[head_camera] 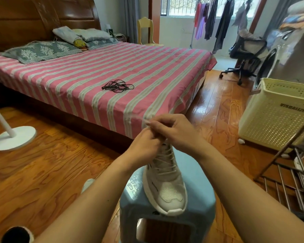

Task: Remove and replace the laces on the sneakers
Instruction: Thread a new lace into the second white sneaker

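a: while both hands are bunched at the top of the shoe, what are they actually holding?

b: the left hand [145, 146] and right hand [174, 132] meet just above the collar of the white sneaker [165, 179], fingers curled and pinching the white lace [162, 165] ends. a pale strand shows past the right fingertips [150, 122]. whether it's a knot being undone or tied, i can't tell from here.

a: and the sneaker itself?

b: low centre of the frame, on a light blue plastic stool [198, 199], toe toward the camera, white lace crossed through all the eyelets.

a: so how to do this step well?

b: my guess is the top knot is being loosened. i'd keep the pinch close to the knot and pull one end at a time, not both, so it doesn't cinch. nothing is steadying the shoe on the stool, so a hard tug could tip it.

a: the replacement?

b: likely the black laces [118, 86], a loose tangle on the pink striped bed sheet [147, 67] mid-frame, well apart from the hands. they'll need untangling first.
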